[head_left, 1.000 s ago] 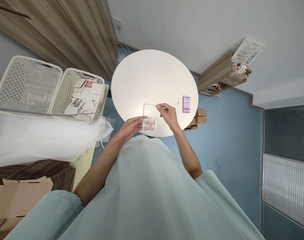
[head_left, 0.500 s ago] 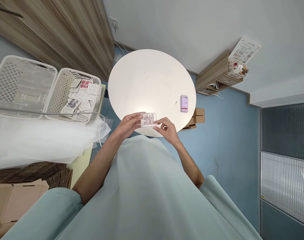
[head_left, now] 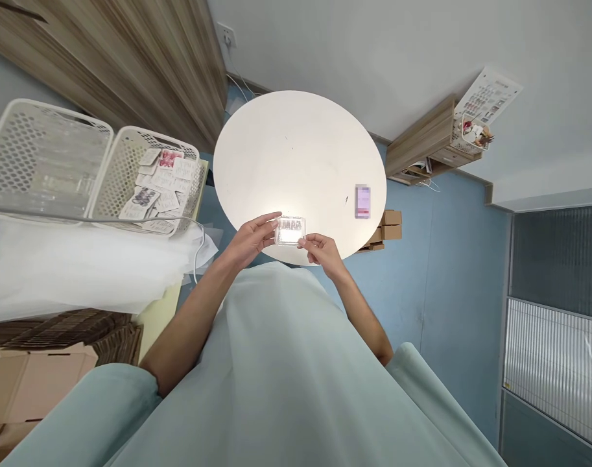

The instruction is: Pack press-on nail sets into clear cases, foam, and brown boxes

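A small clear plastic case (head_left: pixel 290 231) with pink press-on nails inside is held over the near edge of the round white table (head_left: pixel 296 149). Its lid is down. My left hand (head_left: pixel 251 238) grips the case's left end with thumb and fingers. My right hand (head_left: pixel 321 250) pinches its lower right corner. Both hands hold it just above the tabletop.
A phone (head_left: pixel 362 201) lies at the table's right edge. Left of me, a white basket (head_left: pixel 152 188) holds several nail packets, and another basket (head_left: pixel 43 159) holds clear cases. Flattened cartons (head_left: pixel 47 350) lie lower left. Small boxes (head_left: pixel 388 224) sit on the blue floor; a wooden shelf (head_left: pixel 422 143) stands at the wall.
The case's lid was open a second ago, with my right hand on it; it is now down. Both hands now hold the shut case, raised slightly and tilted toward me.
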{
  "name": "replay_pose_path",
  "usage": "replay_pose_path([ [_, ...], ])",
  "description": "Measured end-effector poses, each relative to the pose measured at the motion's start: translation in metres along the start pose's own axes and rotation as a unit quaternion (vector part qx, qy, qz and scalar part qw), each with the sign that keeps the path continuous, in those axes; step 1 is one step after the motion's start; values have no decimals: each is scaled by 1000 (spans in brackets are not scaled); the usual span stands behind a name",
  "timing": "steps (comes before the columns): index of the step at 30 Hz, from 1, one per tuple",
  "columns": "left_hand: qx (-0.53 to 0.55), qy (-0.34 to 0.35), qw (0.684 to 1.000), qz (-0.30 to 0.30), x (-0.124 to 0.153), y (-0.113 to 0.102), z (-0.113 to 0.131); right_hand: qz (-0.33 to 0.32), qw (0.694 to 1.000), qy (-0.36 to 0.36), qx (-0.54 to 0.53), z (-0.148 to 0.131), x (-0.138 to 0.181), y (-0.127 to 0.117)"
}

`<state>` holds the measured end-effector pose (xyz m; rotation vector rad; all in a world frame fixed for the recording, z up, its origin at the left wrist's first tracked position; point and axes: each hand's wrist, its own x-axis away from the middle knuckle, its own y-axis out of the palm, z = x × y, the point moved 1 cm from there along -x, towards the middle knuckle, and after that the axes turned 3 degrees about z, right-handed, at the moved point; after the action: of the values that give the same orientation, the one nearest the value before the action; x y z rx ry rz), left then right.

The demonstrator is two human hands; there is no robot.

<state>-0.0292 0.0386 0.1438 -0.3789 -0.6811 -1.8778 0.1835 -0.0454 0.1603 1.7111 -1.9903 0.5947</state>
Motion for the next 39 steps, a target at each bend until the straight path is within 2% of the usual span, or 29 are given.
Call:
replay_pose_path([
  [6,-109,-60,990,59,1,-19,-22,13,999,31,-3,11,-24,14],
  [11,-118,-61,983,125,0,-35,-38,-18,998,54,-4,23,-44,31],
  [18,-127,-75,975,169,-11,-63,-52,-52,995,81,20,41,-80,56],
  [25,-151,-94,965,194,-44,-97,-82,-57,989,110,78,63,-123,82],
  [32,-253,-116,930,241,-91,-110,-112,8,980,163,111,88,-159,108],
  [39,-372,-132,898,196,-113,-114,-127,54,974,183,119,106,-177,116],
])
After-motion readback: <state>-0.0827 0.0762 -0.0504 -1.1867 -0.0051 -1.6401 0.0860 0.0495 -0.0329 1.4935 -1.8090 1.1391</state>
